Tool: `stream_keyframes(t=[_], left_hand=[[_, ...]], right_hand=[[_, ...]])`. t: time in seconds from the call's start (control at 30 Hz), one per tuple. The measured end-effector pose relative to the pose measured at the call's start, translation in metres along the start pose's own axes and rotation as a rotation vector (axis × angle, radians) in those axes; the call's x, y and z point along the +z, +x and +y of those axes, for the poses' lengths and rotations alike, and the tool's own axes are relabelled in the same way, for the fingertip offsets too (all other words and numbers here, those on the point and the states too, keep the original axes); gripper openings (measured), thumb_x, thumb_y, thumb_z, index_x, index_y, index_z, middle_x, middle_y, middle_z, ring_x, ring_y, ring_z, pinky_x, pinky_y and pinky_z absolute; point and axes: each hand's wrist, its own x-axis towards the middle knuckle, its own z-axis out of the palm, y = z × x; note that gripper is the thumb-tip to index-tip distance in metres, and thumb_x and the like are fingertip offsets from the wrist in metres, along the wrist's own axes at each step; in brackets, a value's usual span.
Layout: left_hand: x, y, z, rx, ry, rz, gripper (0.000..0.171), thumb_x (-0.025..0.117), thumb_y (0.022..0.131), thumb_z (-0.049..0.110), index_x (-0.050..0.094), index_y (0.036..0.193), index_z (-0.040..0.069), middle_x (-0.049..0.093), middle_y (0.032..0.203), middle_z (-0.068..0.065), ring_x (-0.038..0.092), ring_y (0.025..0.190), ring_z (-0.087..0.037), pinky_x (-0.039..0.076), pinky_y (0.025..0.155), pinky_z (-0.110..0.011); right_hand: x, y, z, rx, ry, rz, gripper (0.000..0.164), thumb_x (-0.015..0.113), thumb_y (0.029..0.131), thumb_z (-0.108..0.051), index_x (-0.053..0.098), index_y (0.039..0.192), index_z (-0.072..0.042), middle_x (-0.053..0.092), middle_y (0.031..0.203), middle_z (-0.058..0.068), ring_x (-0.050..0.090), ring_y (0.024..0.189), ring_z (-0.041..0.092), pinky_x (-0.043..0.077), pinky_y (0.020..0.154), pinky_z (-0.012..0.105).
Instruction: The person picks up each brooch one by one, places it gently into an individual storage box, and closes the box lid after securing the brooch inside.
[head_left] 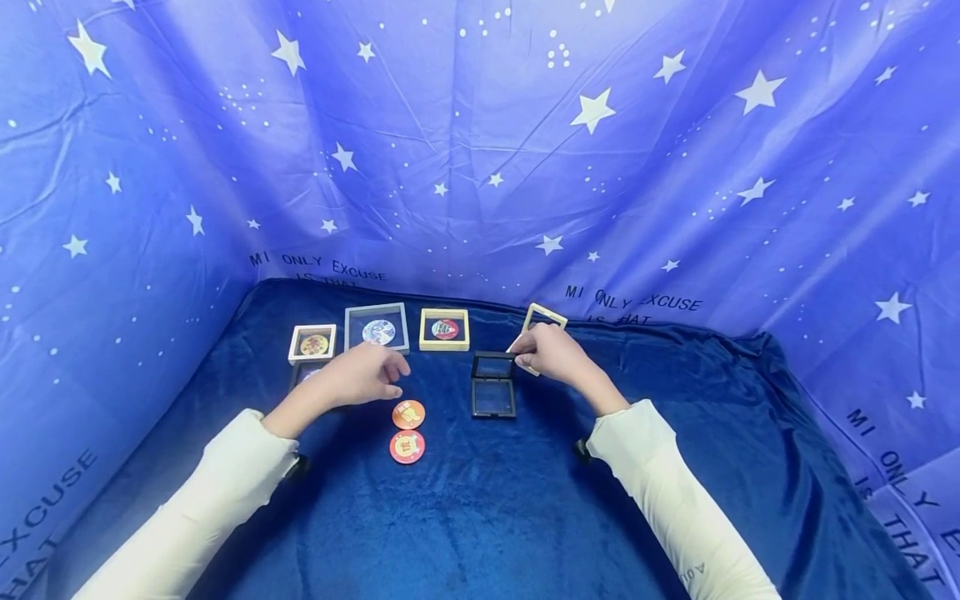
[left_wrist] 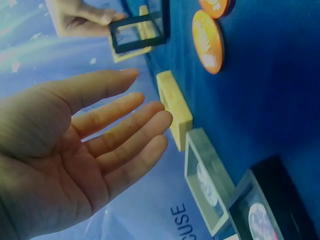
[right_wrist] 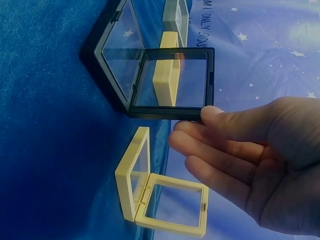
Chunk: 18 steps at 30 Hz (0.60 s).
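Observation:
A black hinged display case with clear windows stands opened on the cloth, its lid tilted up. At the lid's corner, my right hand pinches the black frame between thumb and forefinger; the other fingers lie loosely bent in the right wrist view. My left hand hovers with relaxed, spread fingers and an empty palm. Just in front of it lie two round discs, an orange one and a red one with a yellow centre. Behind my right hand, a cream hinged case also stands opened with clear windows.
Along the back left stand a cream case with a disc, a grey case with a blue-white disc, and a yellow case with a red-green disc. Another black case is partly behind my left hand. Starry curtains surround the blue cloth.

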Motion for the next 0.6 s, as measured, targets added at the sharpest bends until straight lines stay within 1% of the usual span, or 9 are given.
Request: stream_keyframes(t=[0.17, 0.27, 0.4, 0.47, 0.53, 0.6], left_hand=[[0.010, 0.006, 0.004, 0.011, 0.023, -0.087, 0.028, 0.080, 0.084, 0.006, 0.074, 0.111, 0.002, 0.075, 0.102, -0.013, 0.070, 0.092, -0.025, 0.058, 0.084, -0.039], [0.015, 0.007, 0.004, 0.042, 0.028, -0.120, 0.028, 0.080, 0.083, 0.002, 0.074, 0.110, 0.002, 0.076, 0.103, -0.012, 0.070, 0.094, -0.025, 0.058, 0.085, -0.038], [0.023, 0.009, 0.002, 0.106, 0.033, -0.141, 0.033, 0.081, 0.077, -0.002, 0.075, 0.109, 0.002, 0.076, 0.106, -0.010, 0.071, 0.095, -0.025, 0.058, 0.083, -0.034], [0.026, 0.009, 0.002, 0.119, 0.027, -0.152, 0.037, 0.082, 0.074, -0.004, 0.075, 0.110, 0.002, 0.076, 0.108, -0.009, 0.070, 0.094, -0.024, 0.058, 0.082, -0.032], [0.028, 0.009, 0.002, 0.119, 0.029, -0.160, 0.040, 0.083, 0.072, -0.003, 0.074, 0.111, 0.002, 0.076, 0.108, -0.009, 0.069, 0.095, -0.023, 0.057, 0.082, -0.031], [0.029, 0.009, 0.002, 0.103, 0.028, -0.166, 0.043, 0.084, 0.071, -0.004, 0.074, 0.112, 0.002, 0.075, 0.108, -0.009, 0.067, 0.095, -0.023, 0.056, 0.082, -0.032]], right_hand=[[0.001, 0.000, 0.001, 0.016, 0.020, 0.003, 0.017, 0.067, 0.096, -0.007, 0.079, 0.109, -0.004, 0.079, 0.105, 0.012, 0.074, 0.088, 0.021, 0.058, 0.079, 0.038], [0.000, -0.001, 0.001, 0.022, 0.025, 0.006, 0.017, 0.068, 0.096, -0.007, 0.079, 0.108, -0.004, 0.079, 0.104, 0.012, 0.072, 0.083, 0.018, 0.057, 0.075, 0.037], [0.001, -0.001, 0.001, 0.029, 0.026, 0.006, 0.017, 0.068, 0.095, -0.007, 0.079, 0.108, -0.003, 0.079, 0.103, 0.012, 0.070, 0.079, 0.016, 0.056, 0.073, 0.035], [0.001, -0.001, 0.000, 0.033, 0.023, 0.006, 0.017, 0.068, 0.095, -0.006, 0.079, 0.107, -0.003, 0.079, 0.103, 0.012, 0.070, 0.080, 0.016, 0.056, 0.073, 0.035], [0.001, -0.001, 0.000, 0.034, 0.014, 0.009, 0.016, 0.069, 0.095, -0.007, 0.079, 0.107, -0.004, 0.079, 0.104, 0.012, 0.071, 0.081, 0.017, 0.056, 0.074, 0.035], [0.001, 0.000, 0.000, 0.032, 0.006, 0.011, 0.016, 0.069, 0.095, -0.006, 0.080, 0.107, -0.004, 0.079, 0.104, 0.012, 0.072, 0.084, 0.019, 0.056, 0.075, 0.036]])
